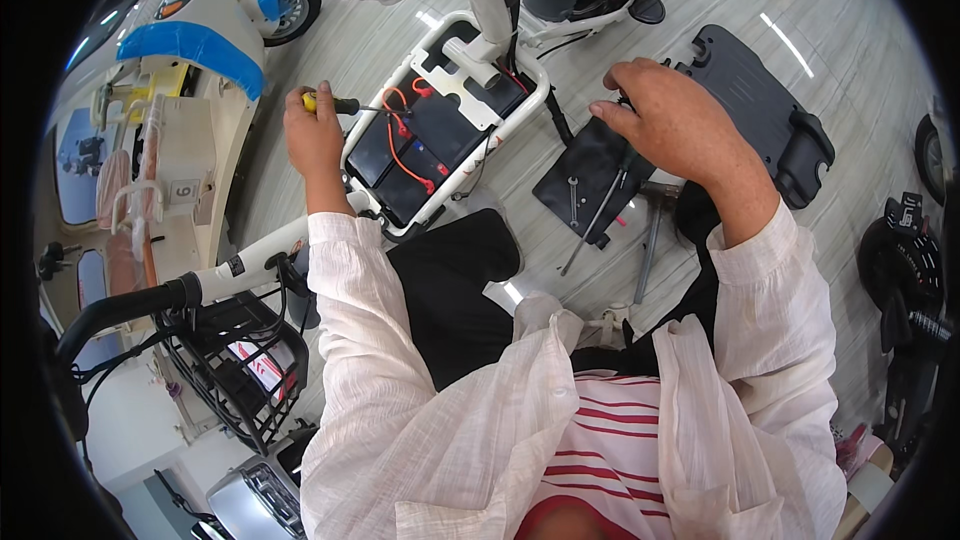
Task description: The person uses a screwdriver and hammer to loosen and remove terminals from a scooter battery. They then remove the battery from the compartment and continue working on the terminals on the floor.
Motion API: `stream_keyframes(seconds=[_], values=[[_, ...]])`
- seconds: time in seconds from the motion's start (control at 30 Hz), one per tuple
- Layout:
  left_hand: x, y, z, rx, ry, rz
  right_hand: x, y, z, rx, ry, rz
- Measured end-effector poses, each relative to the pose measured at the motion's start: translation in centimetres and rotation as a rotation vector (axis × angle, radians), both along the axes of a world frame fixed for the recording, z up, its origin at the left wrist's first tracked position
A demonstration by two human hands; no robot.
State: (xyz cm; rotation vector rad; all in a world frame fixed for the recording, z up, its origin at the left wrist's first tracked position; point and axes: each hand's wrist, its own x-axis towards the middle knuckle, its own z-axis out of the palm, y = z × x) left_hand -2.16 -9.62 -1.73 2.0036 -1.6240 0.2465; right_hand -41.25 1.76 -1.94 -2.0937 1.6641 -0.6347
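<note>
My left hand grips a yellow-and-black screwdriver, its shaft reaching over a white-framed battery bay with black batteries and orange cables. My right hand has curled fingers around something small and dark, mostly hidden by them. Below it, a black mat bears a wrench and a long metal bar. A hammer-like tool lies beside the mat.
A dark plastic panel lies at right. Scooters with blue wrap stand at left, others at far right and behind the bay. A handlebar with a black basket crosses the lower left.
</note>
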Motion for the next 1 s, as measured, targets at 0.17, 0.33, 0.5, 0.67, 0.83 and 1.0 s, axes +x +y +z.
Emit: stream_keyframes(seconds=[0.17,0.33,0.5,0.67,0.83,1.0], values=[[2.1,-0.3,-0.8,-0.105,0.063,-0.184,0.4,0.0,0.0,0.022,0.018,0.021],[0.3,0.2,-0.2,-0.012,0.039,-0.086,0.1,-0.2,-0.3,0.029,0.045,0.027],[2.2,-0.3,-0.4,-0.039,0.033,-0.043,0.4,0.0,-0.1,0.038,0.071,0.043],[1.5,0.1,-0.7,-0.083,0.056,-0.162,0.4,0.1,-0.2,0.048,0.075,0.055],[0.4,0.2,0.2,0.031,-0.030,0.051,0.4,0.1,-0.3,0.041,0.083,0.057],[1.8,0.1,-0.3,-0.012,0.052,-0.056,0.5,0.2,-0.3,0.057,0.072,0.062]])
